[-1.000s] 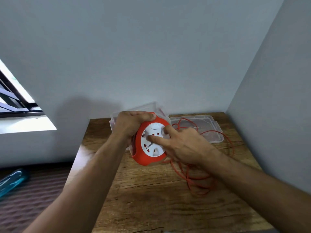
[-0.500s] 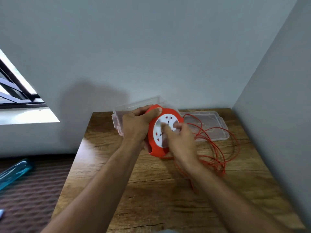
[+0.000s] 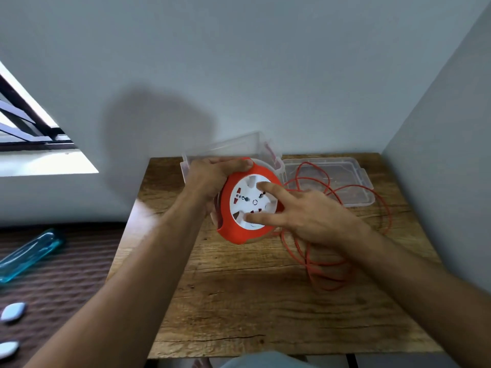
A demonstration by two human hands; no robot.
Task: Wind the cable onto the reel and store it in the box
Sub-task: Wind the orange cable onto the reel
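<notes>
— Wooden table [image 3: 239, 301] pushed into a corner of 2 pale grey walls [image 3: 265, 62]; window [image 3: 26, 128] off to the left, dark ribbed floor [image 3: 66, 274] with a blue bottle [image 3: 29, 253] lying on it.

— And the reel?

— Orange reel [image 3: 239, 235] raised above the table, gripped at its top rim by the left hand [image 3: 210, 176]. Right hand [image 3: 313, 216] spread, 2 fingertips [image 3: 261, 185] pressing the white face. Cable [image 3: 329, 261] mostly loose, looped across table and clear lid [image 3: 356, 181]. Clear box [image 3: 231, 147] just behind the reel.
</notes>
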